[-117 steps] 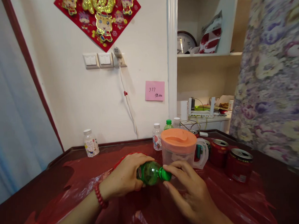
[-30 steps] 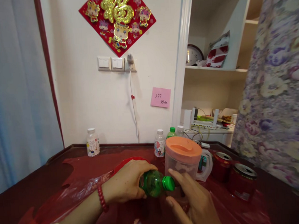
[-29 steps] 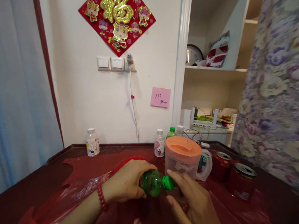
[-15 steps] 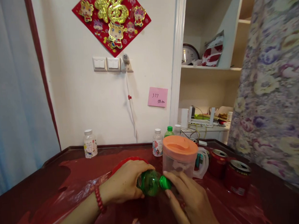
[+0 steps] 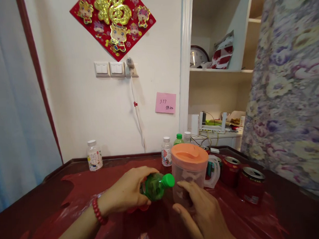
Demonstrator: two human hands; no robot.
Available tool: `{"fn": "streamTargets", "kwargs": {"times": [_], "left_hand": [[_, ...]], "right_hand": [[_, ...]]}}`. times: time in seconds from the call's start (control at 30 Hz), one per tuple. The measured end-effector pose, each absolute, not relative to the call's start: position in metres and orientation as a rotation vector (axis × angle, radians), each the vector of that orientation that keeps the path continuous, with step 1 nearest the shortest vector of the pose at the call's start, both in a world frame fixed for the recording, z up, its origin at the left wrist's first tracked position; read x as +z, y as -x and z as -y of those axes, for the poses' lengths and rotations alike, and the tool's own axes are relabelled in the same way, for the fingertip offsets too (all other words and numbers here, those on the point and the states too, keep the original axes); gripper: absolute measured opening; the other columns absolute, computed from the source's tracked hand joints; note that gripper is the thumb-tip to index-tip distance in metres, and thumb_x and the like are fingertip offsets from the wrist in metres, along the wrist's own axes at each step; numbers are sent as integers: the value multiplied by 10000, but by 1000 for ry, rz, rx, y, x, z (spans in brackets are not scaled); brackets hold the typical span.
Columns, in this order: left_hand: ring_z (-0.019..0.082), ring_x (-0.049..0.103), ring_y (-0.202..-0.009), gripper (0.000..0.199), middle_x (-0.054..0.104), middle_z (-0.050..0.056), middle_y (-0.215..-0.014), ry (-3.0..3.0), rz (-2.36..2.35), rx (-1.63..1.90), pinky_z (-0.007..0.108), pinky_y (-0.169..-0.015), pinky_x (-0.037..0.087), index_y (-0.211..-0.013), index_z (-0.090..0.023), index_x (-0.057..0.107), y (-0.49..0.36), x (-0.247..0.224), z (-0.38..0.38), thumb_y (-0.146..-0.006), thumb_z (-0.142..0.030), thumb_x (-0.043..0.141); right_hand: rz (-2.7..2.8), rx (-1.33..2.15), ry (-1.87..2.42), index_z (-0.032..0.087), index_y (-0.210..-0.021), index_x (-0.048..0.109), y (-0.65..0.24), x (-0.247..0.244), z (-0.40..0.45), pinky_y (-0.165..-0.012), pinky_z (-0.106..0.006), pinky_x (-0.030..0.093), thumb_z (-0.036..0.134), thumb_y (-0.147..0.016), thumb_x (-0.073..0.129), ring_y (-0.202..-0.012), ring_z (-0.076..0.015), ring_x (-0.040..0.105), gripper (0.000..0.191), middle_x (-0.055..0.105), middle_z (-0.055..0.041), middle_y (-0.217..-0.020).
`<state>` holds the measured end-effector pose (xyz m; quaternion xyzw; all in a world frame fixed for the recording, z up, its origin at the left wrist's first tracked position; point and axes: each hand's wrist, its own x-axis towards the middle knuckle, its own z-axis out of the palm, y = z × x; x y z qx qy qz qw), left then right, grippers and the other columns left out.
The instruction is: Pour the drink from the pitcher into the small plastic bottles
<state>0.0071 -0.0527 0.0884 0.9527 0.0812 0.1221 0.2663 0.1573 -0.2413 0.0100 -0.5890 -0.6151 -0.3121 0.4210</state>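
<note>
My left hand (image 5: 125, 189), with a red bead bracelet at the wrist, is wrapped round a green plastic bottle (image 5: 155, 187). The bottle lies tilted, its green cap (image 5: 167, 180) on the neck and pointing right. My right hand (image 5: 203, 212) is off the cap, thumb and fingers apart, with nothing between them. Behind the right fingers stands a clear plastic pitcher (image 5: 189, 172) with an orange lid (image 5: 190, 154). A bit of something red (image 5: 138, 207) shows beneath my left hand, mostly hidden.
A white-capped bottle (image 5: 94, 155) stands at the back left. Another white-capped bottle (image 5: 166, 152) and a green-capped bottle (image 5: 178, 139) are behind the pitcher. Red cans (image 5: 251, 186) stand at the right. Red plastic sheeting (image 5: 83, 182) covers part of the dark table, which has a raised back rim.
My right hand has let go of the green cap, its fingers now apart. My left hand has raised the bottle and shifted it left, with the cap swung upward. The view shifted slightly.
</note>
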Motion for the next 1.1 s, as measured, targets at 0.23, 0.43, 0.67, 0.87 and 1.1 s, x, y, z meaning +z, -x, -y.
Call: {"fn": "streamTargets", "kwargs": {"times": [0.23, 0.43, 0.67, 0.87, 1.1], "left_hand": [[243, 621, -1121, 647, 662, 40, -1261, -2359, -338, 605, 367, -1000, 471, -1266, -244, 560, -1, 94, 35, -659, -222, 782], [262, 685, -1011, 631, 701, 77, -1169, -2116, -417, 824, 400, -907, 532, -1241, -207, 534, -9, 89, 16, -675, -291, 801], [266, 654, -1067, 605, 684, 92, -1173, -2133, -427, 887, 402, -906, 529, -1197, -176, 553, -33, 103, -4, -659, -310, 795], [253, 663, -984, 577, 701, 72, -1075, -2153, -565, 915, 371, -848, 529, -1132, -171, 571, -74, 98, -21, -620, -287, 811], [243, 670, -945, 525, 703, 92, -1042, -2135, -739, 940, 309, -756, 512, -1067, -162, 545, -122, 73, -36, -626, -223, 823]], "right_hand": [[1650, -804, 1455, 172, -1129, 524, -154, 2, 238, -546, -272, 438, 330, -1010, 441, -635, -179, 586, 215, 605, -33, -769], [1679, -839, 1405, 178, -1070, 538, -153, 0, 233, -536, -267, 398, 294, -1022, 419, -596, -164, 552, 172, 575, -14, -722], [1713, -837, 1372, 180, -1033, 544, -149, 1, 234, -537, -273, 386, 258, -1014, 435, -592, -159, 550, 136, 587, -10, -722], [1628, -1002, 1264, 187, -927, 554, -141, 11, 231, -494, -266, 353, 276, -1039, 372, -508, -138, 503, 232, 557, 12, -619], [1637, -1095, 1242, 213, -815, 536, -140, 4, 222, -463, -276, 316, 377, -1055, 324, -449, -125, 469, 360, 491, 33, -548]]}}
